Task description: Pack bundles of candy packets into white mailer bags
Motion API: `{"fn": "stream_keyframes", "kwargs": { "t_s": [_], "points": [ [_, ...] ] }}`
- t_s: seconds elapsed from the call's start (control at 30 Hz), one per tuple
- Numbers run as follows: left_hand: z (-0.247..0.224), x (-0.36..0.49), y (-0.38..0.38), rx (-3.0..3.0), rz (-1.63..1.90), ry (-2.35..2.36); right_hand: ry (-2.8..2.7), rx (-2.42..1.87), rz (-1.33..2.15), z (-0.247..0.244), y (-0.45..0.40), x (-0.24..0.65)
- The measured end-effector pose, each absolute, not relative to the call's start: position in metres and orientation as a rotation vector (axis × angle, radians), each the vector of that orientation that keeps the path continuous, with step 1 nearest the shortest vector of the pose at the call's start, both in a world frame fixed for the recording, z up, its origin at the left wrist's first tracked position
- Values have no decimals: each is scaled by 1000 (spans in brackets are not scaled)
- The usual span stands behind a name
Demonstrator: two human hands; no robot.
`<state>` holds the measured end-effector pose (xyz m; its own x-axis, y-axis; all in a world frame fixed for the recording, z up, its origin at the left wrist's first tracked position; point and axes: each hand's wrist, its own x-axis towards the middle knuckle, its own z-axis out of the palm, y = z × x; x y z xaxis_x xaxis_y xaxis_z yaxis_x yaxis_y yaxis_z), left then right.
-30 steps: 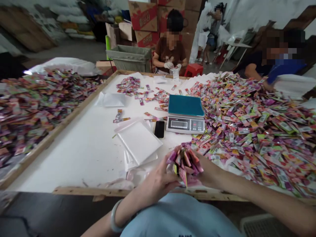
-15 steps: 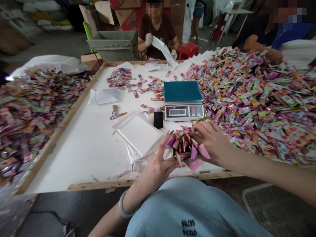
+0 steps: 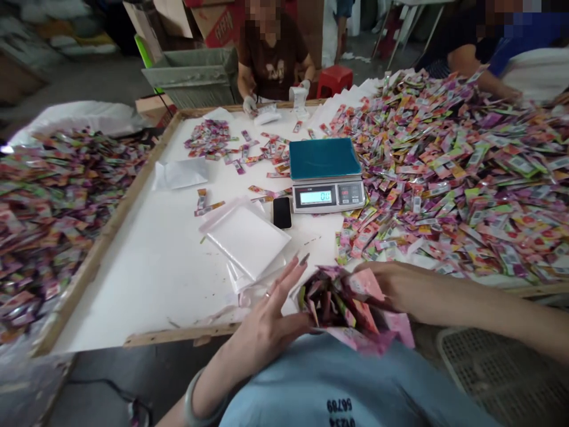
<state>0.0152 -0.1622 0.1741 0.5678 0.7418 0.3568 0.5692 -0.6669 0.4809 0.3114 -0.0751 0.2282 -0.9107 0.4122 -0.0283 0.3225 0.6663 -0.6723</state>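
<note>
A thick bunch of small printed sachets (image 3: 331, 305), pink, purple and green, stands upright at the table's front edge against my blue clothing. My left hand (image 3: 271, 314) cups its left side, thumb nearer me and long fingers stretched along the far side. From the right, my right hand (image 3: 386, 287) grips the bunch; most of its fingers are hidden behind pink sachets. Past the hands sits a digital scale (image 3: 329, 198) with a teal pan (image 3: 324, 159) and a lit display. A phone (image 3: 281, 213) lies left of it, beside a stack of white plastic bags (image 3: 249, 240).
A large heap of sachets (image 3: 466, 172) covers the table's right side; another heap (image 3: 62, 219) lies beyond the wooden rim (image 3: 111, 219) at left. A white packet (image 3: 182, 173) lies at left. Opposite, a co-worker in gloves (image 3: 275, 65) handles white bags. Another person's arm (image 3: 478, 71) reaches over the heap.
The bunch has come closer to my body and tipped, more pink sachets fanning out at right. Both hands moved with it. The scale display lights up. The co-worker opposite has lowered the white bag.
</note>
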Motion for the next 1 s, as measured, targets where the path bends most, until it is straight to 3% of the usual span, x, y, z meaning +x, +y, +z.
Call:
{"fn": "stream_keyframes", "kwargs": {
  "t_s": [0.27, 0.6, 0.9, 1.0],
  "points": [
    [181, 17, -158, 2450, 747, 1083, -2717, -880, 1177, 231, -64, 310],
    [164, 16, -152, 2396, 751, 1063, -2682, -774, 1079, 216, -59, 316],
    [115, 27, -122, 2009, 1096, 806, -2623, -827, 1023, 215, -58, 321],
    [88, 39, -102, 1810, 1063, 744, -2580, -818, 993, 209, -55, 318]
  ]
}}
